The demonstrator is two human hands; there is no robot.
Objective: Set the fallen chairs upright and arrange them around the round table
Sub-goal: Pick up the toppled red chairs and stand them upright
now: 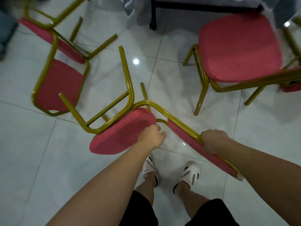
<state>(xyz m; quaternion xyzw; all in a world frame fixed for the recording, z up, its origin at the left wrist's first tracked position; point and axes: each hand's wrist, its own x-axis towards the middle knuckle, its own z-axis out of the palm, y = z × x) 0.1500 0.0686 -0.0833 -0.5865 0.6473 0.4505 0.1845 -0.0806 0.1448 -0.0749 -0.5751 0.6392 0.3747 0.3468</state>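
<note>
A chair with a red cushioned seat (120, 132) and gold metal frame lies tipped on its side right in front of me, legs pointing away to the left. My left hand (152, 136) grips the rear edge of its seat. My right hand (213, 141) grips the top of its red backrest (187, 136). A second fallen chair (58, 82) lies on the floor at the left. A third chair (237, 49) stands upright at the right beside the table, of which only the black leg (153, 13) and the hanging cloth (135, 12) show.
The floor is glossy white tile (48, 160). My feet in white sandals (185, 175) stand just behind the held chair. Part of another gold frame (293, 41) shows at the right edge. A dark object (6, 30) sits at the far left.
</note>
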